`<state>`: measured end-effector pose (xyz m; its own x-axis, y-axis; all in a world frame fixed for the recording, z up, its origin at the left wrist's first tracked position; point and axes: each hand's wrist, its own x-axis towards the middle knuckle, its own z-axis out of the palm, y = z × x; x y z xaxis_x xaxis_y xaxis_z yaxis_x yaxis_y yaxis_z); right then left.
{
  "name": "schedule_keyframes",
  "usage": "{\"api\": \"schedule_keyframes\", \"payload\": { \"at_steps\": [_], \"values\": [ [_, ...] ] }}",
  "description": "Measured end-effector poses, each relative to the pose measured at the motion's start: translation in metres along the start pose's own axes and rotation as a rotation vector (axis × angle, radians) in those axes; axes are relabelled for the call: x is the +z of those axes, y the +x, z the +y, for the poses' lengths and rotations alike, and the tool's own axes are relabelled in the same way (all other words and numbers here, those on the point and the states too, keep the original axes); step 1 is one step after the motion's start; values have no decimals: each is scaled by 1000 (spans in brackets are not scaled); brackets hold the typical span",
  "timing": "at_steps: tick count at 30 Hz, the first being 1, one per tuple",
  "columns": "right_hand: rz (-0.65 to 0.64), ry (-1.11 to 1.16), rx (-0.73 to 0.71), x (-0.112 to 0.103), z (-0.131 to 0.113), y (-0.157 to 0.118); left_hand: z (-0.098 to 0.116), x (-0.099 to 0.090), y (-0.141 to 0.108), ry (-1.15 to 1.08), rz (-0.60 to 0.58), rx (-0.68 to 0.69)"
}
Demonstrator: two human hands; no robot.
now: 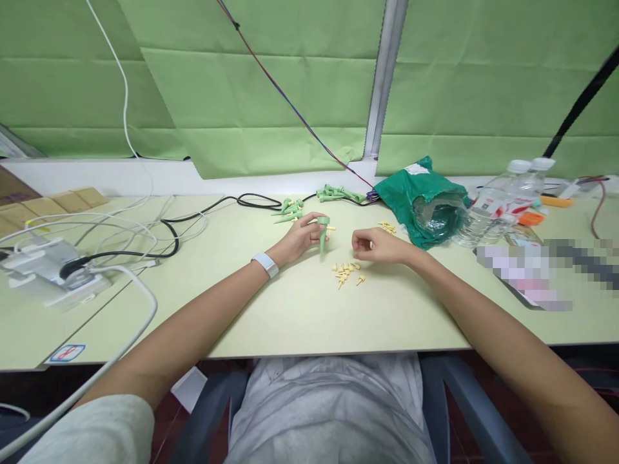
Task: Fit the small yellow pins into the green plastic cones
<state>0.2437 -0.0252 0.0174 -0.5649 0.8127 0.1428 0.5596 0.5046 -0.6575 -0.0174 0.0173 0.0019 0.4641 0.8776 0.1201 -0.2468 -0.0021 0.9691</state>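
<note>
Pale tabletop, green plastic spike apparently pinched in left-hand fingers

Green plastic bag beside clear bottles; probable power strip among cables left; green blinds behind.

A person in a mottled grey T-shirt, a pale short sleeve at lower left of the frame, wears a white wristband on the left wrist, forearms bare.
</note>
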Motion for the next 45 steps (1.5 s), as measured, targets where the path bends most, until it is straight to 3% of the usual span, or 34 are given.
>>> {"api": "schedule_keyframes", "payload": {
  "at_steps": [4, 10, 17, 20, 26, 29, 38, 45],
  "values": [
    [-147, -117, 60, -3, 7, 0, 3, -8, 2, 4, 37, 13],
    [-85, -120, 23, -1, 7, 1, -2, -9, 3, -17, 36, 85],
    [-103, -121, 59, 2, 13, 2, -5, -7, 5, 33, 91, 41],
    [-17, -117, 35, 5, 17, 5, -7, -7, 4, 48, 61, 27],
    [325, -1, -58, 20, 11, 10, -8, -1, 1, 65, -17, 23],
    [432, 9, -134, 28, 4, 12, -8, 4, -1, 63, -47, 11],
    [487, -34, -167, 38, -3, 12, -10, 17, -4, 38, -61, -5],
    [531, -12, -186, 40, -4, 11, -8, 19, -2, 29, 46, -6]
  ]
}}
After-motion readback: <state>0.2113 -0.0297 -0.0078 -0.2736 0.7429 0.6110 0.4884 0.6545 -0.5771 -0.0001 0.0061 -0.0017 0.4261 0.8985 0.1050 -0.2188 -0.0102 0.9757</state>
